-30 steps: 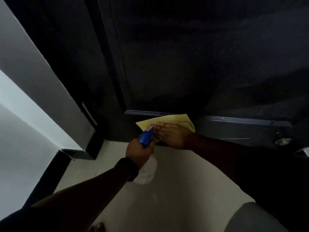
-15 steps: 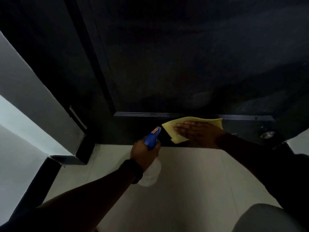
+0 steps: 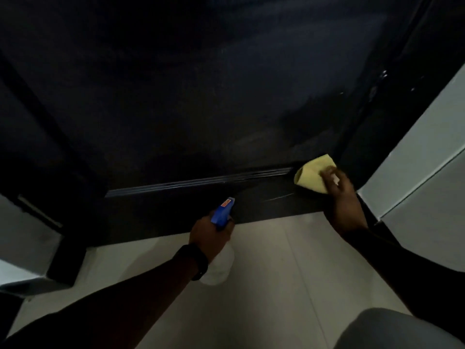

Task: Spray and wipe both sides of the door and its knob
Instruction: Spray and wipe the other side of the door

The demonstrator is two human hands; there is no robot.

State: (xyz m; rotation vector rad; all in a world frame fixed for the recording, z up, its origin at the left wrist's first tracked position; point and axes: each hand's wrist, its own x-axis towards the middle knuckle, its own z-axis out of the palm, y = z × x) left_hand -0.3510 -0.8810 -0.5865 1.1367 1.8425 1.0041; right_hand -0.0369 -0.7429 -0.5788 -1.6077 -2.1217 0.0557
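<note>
The dark door (image 3: pixel 201 96) fills the upper view, its bottom rail just above the floor. My right hand (image 3: pixel 339 195) presses a yellow cloth (image 3: pixel 312 175) against the lower right corner of the door, close to the frame. My left hand (image 3: pixel 208 233) grips a spray bottle (image 3: pixel 221 212) with a blue nozzle head and a pale body, held low in front of the bottom rail, nozzle toward the door. A black band sits on my left wrist. The knob is out of view.
Pale floor tiles (image 3: pixel 276 285) lie below the door. A light wall (image 3: pixel 422 159) with a dark skirting stands at the right, another wall corner (image 3: pixel 30 238) at the left. My knee (image 3: pixel 392 331) shows at the bottom right.
My right hand has slid the yellow cloth rightward along the door's bottom rail to its right corner. The view has shifted right. My left hand keeps the bottle in much the same place.
</note>
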